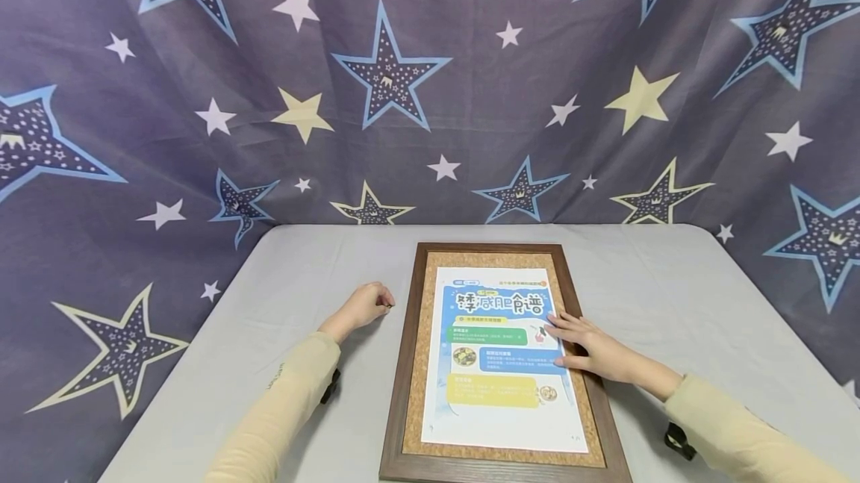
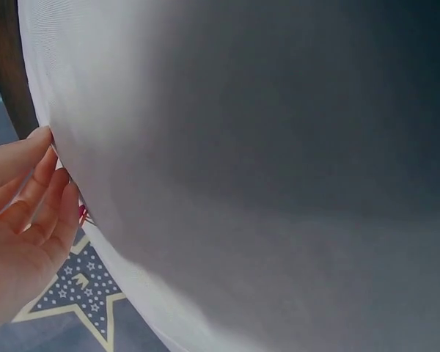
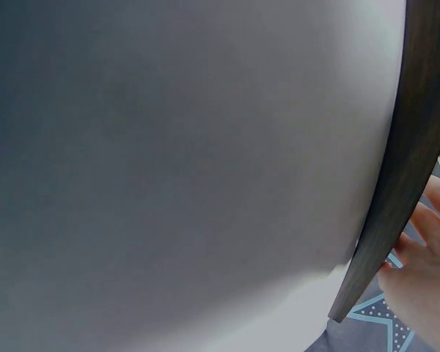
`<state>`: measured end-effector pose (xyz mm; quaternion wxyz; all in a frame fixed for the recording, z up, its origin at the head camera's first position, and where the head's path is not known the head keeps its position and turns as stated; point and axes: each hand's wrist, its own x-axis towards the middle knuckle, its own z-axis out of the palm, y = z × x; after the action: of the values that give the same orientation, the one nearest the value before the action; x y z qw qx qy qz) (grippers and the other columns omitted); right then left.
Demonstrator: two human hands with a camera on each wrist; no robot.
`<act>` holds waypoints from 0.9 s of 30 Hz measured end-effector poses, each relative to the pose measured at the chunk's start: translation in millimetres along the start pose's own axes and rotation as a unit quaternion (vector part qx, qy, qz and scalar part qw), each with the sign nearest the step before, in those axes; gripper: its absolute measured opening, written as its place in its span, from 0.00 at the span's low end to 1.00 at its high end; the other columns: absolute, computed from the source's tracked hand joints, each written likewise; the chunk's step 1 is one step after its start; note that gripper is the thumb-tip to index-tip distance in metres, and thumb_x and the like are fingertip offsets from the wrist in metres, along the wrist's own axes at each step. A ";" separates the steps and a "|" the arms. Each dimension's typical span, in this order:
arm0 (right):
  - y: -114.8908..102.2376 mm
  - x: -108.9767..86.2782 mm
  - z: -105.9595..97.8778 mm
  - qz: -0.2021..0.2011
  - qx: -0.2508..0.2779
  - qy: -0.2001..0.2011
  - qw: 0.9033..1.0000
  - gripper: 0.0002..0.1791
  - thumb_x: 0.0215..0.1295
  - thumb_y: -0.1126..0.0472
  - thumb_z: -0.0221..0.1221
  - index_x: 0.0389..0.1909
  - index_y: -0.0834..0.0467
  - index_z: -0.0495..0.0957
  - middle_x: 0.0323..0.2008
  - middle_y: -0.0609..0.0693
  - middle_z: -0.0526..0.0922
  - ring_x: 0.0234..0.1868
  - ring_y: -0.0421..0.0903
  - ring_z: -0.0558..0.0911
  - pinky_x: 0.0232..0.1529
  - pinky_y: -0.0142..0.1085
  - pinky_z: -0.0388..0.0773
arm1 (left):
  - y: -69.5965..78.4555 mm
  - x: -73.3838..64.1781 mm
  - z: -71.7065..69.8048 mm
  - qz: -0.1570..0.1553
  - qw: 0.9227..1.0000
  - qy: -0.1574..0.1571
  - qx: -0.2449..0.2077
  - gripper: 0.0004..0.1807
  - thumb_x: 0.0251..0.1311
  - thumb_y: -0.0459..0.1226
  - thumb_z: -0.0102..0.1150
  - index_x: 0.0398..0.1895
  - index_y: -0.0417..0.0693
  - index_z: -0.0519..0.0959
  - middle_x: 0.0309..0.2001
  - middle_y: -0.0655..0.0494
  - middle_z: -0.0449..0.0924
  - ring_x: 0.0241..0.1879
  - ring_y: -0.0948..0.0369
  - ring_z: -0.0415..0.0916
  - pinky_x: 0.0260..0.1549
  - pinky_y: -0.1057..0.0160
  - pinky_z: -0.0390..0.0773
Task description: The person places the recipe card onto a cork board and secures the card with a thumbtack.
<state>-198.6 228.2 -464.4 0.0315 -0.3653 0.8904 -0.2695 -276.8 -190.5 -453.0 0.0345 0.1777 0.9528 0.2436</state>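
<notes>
A sheet of printed paper (image 1: 504, 423), with blue, green and yellow blocks and a large Chinese title, lies on a cork board (image 1: 413, 423) in a brown wooden frame (image 1: 400, 393). My right hand (image 1: 594, 345) rests with fingers spread over the right edge of the sheet and the frame. To the left of the frame, my left hand (image 1: 359, 307) is low over the table, thumb and fingertips together at a tiny dark object (image 1: 390, 307). In the left wrist view, the left hand (image 2: 29, 213) shows its fingertips drawn close; the object's kind is too small to tell.
A pale grey cloth covers the table (image 1: 282, 266), whose back corners are rounded. Behind and around it hangs a dark purple-grey curtain (image 1: 470, 117) printed with stars. Dark straps or devices (image 1: 680, 440) sit at both sleeves.
</notes>
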 end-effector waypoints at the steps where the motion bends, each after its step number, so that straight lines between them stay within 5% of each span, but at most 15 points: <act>1: -0.2 0.0 0.0 0.000 0.000 0.000 1.000 0.32 0.58 0.52 0.56 0.58 0.69 0.63 0.60 0.67 0.59 0.61 0.68 0.53 0.55 0.63 0.46 | 0.0 0.2 0.1 0.001 1.000 0.000 0.000 0.04 0.49 0.25 0.57 0.26 0.41 0.78 0.26 0.56 0.72 0.28 0.62 0.69 0.31 0.64 0.72; 14: 1.4 -1.3 0.0 -0.012 -0.002 0.010 1.000 0.32 0.57 0.53 0.56 0.58 0.69 0.63 0.60 0.67 0.60 0.60 0.69 0.53 0.55 0.63 0.46 | -5.6 2.1 0.8 0.002 1.000 0.003 -0.008 0.04 0.52 0.27 0.56 0.27 0.41 0.80 0.29 0.52 0.76 0.32 0.59 0.72 0.35 0.61 0.73; 27: -0.6 -0.9 -0.8 -0.002 0.001 0.004 1.000 0.32 0.57 0.52 0.56 0.58 0.69 0.63 0.60 0.67 0.59 0.61 0.69 0.53 0.55 0.63 0.47 | -1.6 9.6 -0.5 -0.011 0.998 0.053 -0.027 0.05 0.53 0.26 0.54 0.29 0.39 0.80 0.32 0.50 0.79 0.35 0.54 0.75 0.36 0.59 0.75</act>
<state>-197.8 228.8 -463.6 0.0280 -0.3664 0.8894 -0.2720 -286.3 -188.6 -453.2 -0.0089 0.1526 0.9483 0.2782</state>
